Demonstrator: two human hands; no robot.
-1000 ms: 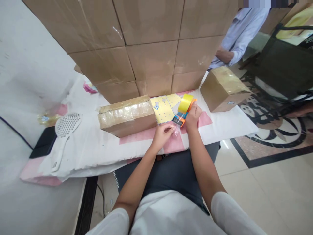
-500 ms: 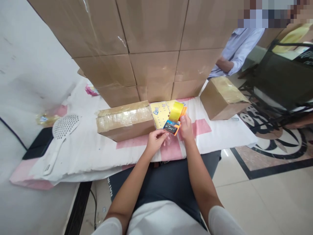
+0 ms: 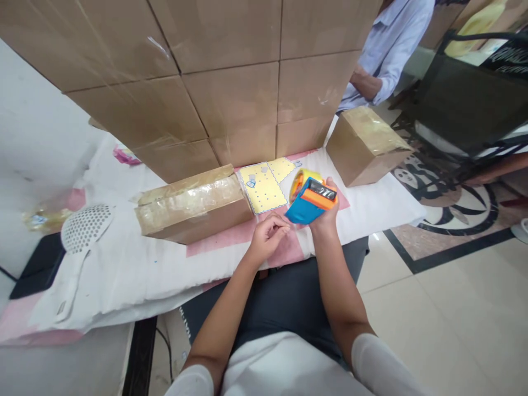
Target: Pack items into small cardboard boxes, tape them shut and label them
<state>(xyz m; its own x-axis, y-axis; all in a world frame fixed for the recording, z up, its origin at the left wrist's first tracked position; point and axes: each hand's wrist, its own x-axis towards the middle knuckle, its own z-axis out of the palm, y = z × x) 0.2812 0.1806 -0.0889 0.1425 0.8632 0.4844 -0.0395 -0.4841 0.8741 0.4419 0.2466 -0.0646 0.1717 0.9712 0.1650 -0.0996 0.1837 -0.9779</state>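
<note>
My right hand (image 3: 326,218) grips a blue and orange tape dispenser (image 3: 306,204), which carries a roll of yellowish tape (image 3: 298,182). The dispenser is tilted, with its blue side towards me. My left hand (image 3: 268,237) is just left of it, thumb and fingers pinched together. Whatever may be between those fingertips is too small to make out. Behind my left hand a taped cardboard box (image 3: 198,206) lies on the cloth-covered table (image 3: 136,275).
A tall stack of cardboard boxes (image 3: 231,99) stands behind. Another taped box (image 3: 367,146) sits at the right. On the left are a white slotted skimmer (image 3: 84,231) and a dark flat object (image 3: 39,267). A person in a light shirt (image 3: 396,49) is beyond the stack.
My right hand has turned the tape dispenser, so its blue side now faces me, and moved it slightly right. My left hand has come apart from it. The view has shifted.
</note>
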